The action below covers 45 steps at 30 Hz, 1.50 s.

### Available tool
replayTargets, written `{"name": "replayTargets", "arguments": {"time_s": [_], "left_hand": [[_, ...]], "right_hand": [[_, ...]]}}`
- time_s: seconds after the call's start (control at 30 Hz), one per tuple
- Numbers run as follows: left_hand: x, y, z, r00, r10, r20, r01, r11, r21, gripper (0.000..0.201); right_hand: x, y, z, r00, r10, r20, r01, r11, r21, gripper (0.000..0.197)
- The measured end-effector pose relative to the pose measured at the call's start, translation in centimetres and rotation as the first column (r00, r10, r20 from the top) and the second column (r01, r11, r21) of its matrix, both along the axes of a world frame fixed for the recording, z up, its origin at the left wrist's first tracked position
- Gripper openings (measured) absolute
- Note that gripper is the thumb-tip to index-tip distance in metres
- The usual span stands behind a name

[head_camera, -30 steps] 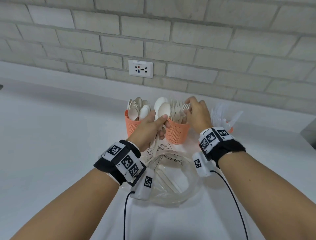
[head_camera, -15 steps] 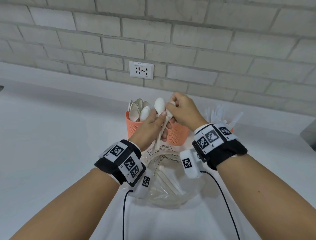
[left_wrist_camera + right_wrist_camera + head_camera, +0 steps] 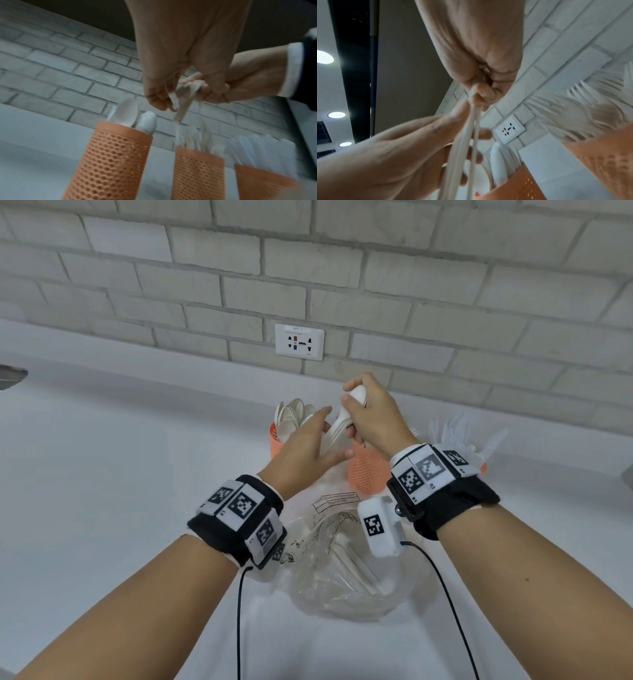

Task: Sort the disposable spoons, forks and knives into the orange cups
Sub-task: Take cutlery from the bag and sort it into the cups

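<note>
Gripping a small bunch of spoons (image 3: 346,419) by the bowl ends, the right hand (image 3: 373,416) is held above the cups, fingers clenched round the bowls so the handles hang down and can be steered as one. The left hand (image 3: 305,446) is spread loosely beside the handles, fingers relaxed and open; it looks placed there to steady and gather the handles, though whether it touches them cannot be told for sure.

Along the back edge of the counter (image 3: 102,474), by the wall, three orange cups are lined up. The left cup (image 3: 109,159) is already packed with spoons, bowls up, so it is judged the target for this bunch. The middle cup (image 3: 199,173) is filled with forks and the right cup (image 3: 262,184) with clear cutlery, blurred, probably knives.

Nearer the front edge, an open clear bag (image 3: 349,570) is lying with a few white pieces left inside, so more sorting is judged to remain. A slight shift left and a lowering are called for next.
</note>
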State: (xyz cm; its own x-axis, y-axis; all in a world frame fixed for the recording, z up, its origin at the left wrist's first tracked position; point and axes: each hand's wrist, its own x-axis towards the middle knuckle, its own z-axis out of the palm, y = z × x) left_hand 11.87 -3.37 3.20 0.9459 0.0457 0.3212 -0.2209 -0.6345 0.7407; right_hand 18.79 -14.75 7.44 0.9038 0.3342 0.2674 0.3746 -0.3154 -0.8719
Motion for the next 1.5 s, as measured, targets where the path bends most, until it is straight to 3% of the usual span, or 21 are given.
{"name": "replayTargets", "arguments": {"time_s": [0.13, 0.27, 0.4, 0.53, 0.67, 0.77, 0.9, 1.0, 1.07, 1.13, 1.23, 1.33, 1.43, 1.5], "left_hand": [[0.3, 4.3, 0.2, 0.973, 0.217, 0.076, -0.21, 0.974, -0.088, 0.102], [2.0, 7.6, -1.7, 0.954, 0.27, -0.133, -0.283, 0.954, -0.094, 0.134], [3.9, 7.7, -3.4, 0.95, 0.129, -0.284, -0.184, 0.967, -0.178, 0.137], [4.9, 7.0, -4.2, 0.962, 0.149, -0.229, -0.2, 0.956, -0.217, 0.13], [5.3, 6.6, -4.7, 0.972, 0.17, -0.163, -0.208, 0.945, -0.252, 0.122], [5.7, 6.4, -5.1, 0.97, 0.184, -0.161, -0.219, 0.946, -0.24, 0.121], [5.6, 6.2, -5.3, 0.967, 0.185, -0.174, -0.22, 0.953, -0.21, 0.119], [5.5, 6.3, -5.0, 0.961, 0.184, -0.205, -0.224, 0.955, -0.196, 0.123], [5.1, 6.2, -4.3, 0.953, 0.178, -0.244, -0.227, 0.954, -0.193, 0.129], [4.3, 6.0, -3.3, 0.933, 0.173, -0.316, -0.231, 0.961, -0.155, 0.133], [2.3, 6.0, -1.4, 0.855, 0.302, -0.422, -0.286, 0.953, 0.103, 0.11], [-0.1, 6.0, -0.2, 0.831, 0.418, -0.366, -0.289, 0.888, 0.358, 0.051], [-2.6, 4.2, 0.1, 0.927, 0.245, -0.284, -0.132, 0.922, 0.365, 0.01], [-4.6, 1.9, 0.1, 0.935, 0.031, -0.353, 0.091, 0.942, 0.322, 0.01]], "right_hand": [[0.5, 0.3, 1.2, 0.946, -0.107, 0.306, 0.066, 0.988, 0.141, 0.004], [0.5, 2.1, 0.5, 0.872, -0.036, 0.489, 0.011, 0.998, 0.054, 0.014], [0.6, 4.2, -0.9, 0.838, 0.028, 0.544, -0.001, 0.999, -0.05, 0.014], [0.6, 5.4, -1.5, 0.829, 0.042, 0.557, 0.02, 0.994, -0.104, 0.015], [1.0, 5.7, -1.7, 0.801, -0.039, 0.597, 0.166, 0.973, -0.16, 0.018], [1.5, 5.9, -2.9, 0.838, 0.055, 0.543, 0.214, 0.882, -0.419, 0.023], [1.4, 5.8, -4.7, 0.927, 0.248, 0.283, 0.025, 0.71, -0.704, 0.048], [1.3, 5.7, -4.4, 0.952, 0.266, 0.15, -0.044, 0.605, -0.795, 0.052], [1.0, 5.4, -3.5, 0.962, 0.248, 0.115, -0.057, 0.595, -0.802, 0.056], [0.4, 4.9, -2.2, 0.96, 0.234, 0.151, -0.035, 0.64, -0.768, 0.059], [-1.3, 3.0, 0.3, 0.958, 0.233, 0.167, -0.055, 0.721, -0.69, 0.047], [-3.4, 0.5, 1.5, 0.964, 0.265, 0.001, -0.188, 0.687, -0.702, 0.014], [-5.5, -1.9, 0.2, 0.922, 0.285, -0.263, -0.383, 0.569, -0.727, 0.025], [-6.6, -3.2, -1.6, 0.876, 0.253, -0.411, -0.482, 0.469, -0.74, 0.025]]}}
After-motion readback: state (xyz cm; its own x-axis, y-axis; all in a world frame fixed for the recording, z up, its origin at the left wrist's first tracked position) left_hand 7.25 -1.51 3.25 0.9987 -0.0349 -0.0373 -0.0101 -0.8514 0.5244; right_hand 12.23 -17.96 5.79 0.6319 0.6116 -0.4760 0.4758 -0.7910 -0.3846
